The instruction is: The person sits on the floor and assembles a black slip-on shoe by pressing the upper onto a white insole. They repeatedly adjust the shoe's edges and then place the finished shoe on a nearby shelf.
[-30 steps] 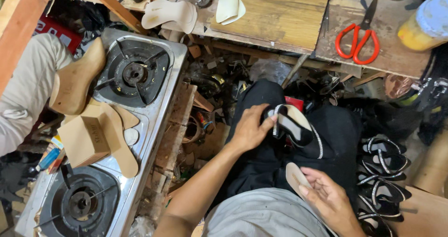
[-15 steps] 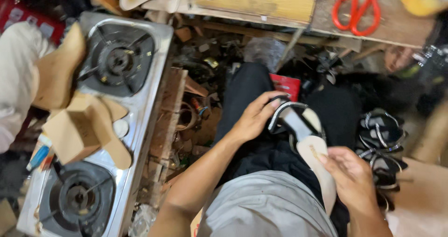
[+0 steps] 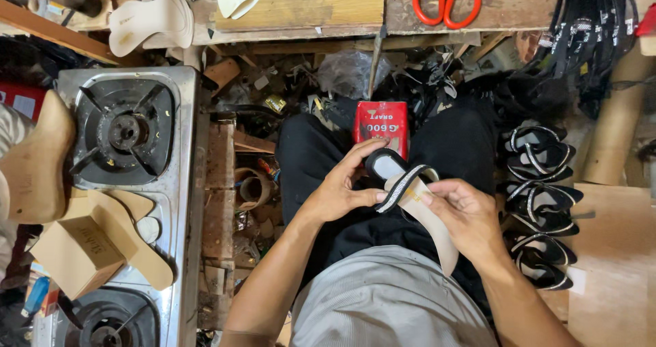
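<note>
Stove: steel, two burners, at the far left of the view; a tan shoe last, a small cardboard box and flat tan soles lie on and beside it.

Table: worn wood planks along the top edge. On it, red-handled scissors, pale insole pieces and a bundle of black straps hanging over the right end.

Lap: black trousers and a grey shirt, seen from above, centre.

Sandal stack: black sandals with white-edged straps, piled just right of the lap, beside a bare wood board.

Floor clutter: scraps, offcuts and a roll of tape between stove and legs.

Tin: red, upright between the knees, just beyond the hands.

Insole: beige, long, held over the lap, its far end at the hands, its near end pointing toward the shirt.

Left hand: fingers curled around the black toe end of the piece, thumb pressed on the strap.

Right hand: closed on the insole from the right, thumb and forefinger pinching it beside the strap.

Strap: black with a white studded edge, lying across the insole between both hands.
</note>
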